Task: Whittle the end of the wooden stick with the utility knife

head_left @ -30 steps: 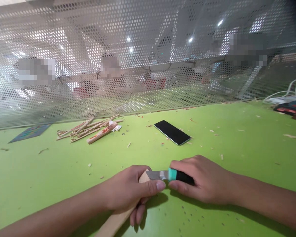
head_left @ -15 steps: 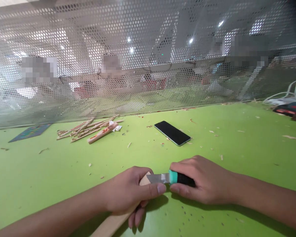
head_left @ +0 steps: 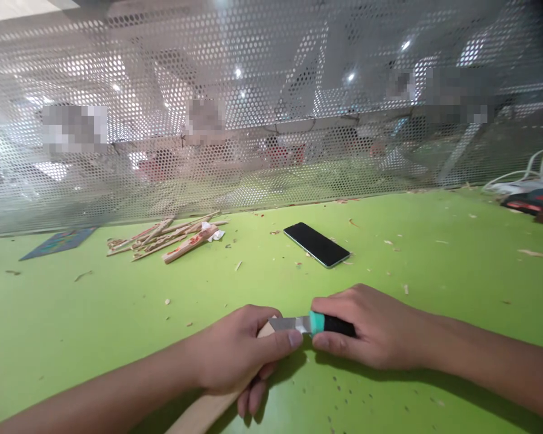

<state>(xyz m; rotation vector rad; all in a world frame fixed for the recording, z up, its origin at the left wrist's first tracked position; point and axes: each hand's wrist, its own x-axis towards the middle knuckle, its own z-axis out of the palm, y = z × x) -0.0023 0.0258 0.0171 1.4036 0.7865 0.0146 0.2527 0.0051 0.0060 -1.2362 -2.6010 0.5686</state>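
Observation:
My left hand (head_left: 239, 352) is wrapped around a pale wooden stick (head_left: 199, 416) that runs toward the lower left; its thumb presses against the flat of a blade. My right hand (head_left: 371, 325) grips a knife (head_left: 312, 324) with a black handle and a teal collar. The short silver blade lies against the stick's upper end, just by my left thumb. Both hands rest low over the green table (head_left: 434, 271).
A black phone (head_left: 317, 244) lies face up beyond my hands. A heap of wood shavings and split sticks (head_left: 167, 238) sits at the back left, next to a dark card (head_left: 58, 242). A perforated metal screen (head_left: 271, 120) walls the far edge. White cable and a dark tool (head_left: 531, 196) sit far right.
Almost nothing differs; both hands keep their grip and the view shifts very slightly. The blade stays on the stick's end.

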